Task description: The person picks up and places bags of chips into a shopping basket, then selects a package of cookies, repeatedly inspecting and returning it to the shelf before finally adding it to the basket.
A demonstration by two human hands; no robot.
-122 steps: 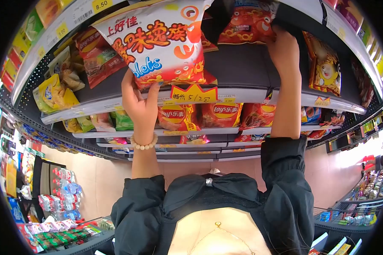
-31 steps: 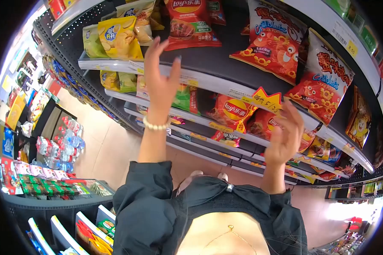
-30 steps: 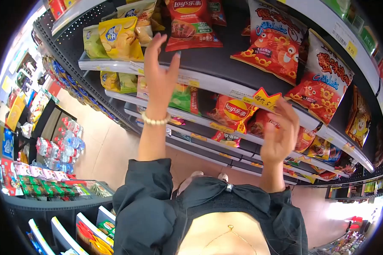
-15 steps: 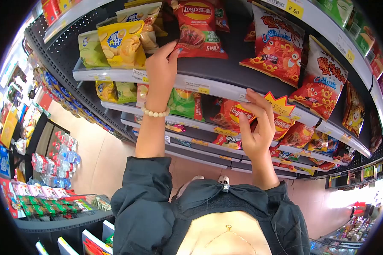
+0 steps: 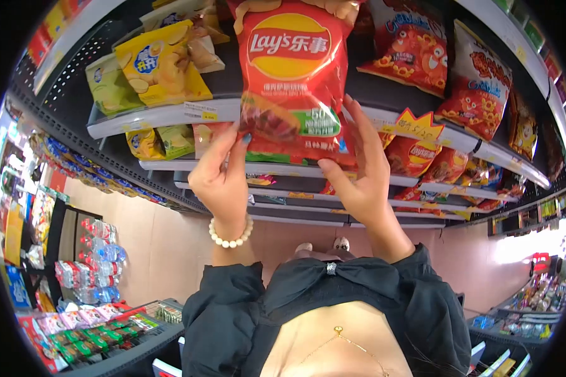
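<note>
A red Lay's chip bag hangs upright in front of the shelf edge, close to the camera. My left hand, with a beaded bracelet on its wrist, is closed on the bag's lower left corner between thumb and fingers. At the lower right corner of the bag is my right hand, its thumb and fingers apart, the fingertips against or partly behind the bag's edge. Behind the bag runs the shelf's white price rail.
Yellow chip bags and a green bag are on the left of the shelf. Red Crablets bags stand at the right. Lower shelves hold more snacks. Bottled drinks are on the floor at the left.
The red Lay's bag has come off the shelf toward the camera, held by my left hand. My right hand has moved from the price rail to the bag's right side.
</note>
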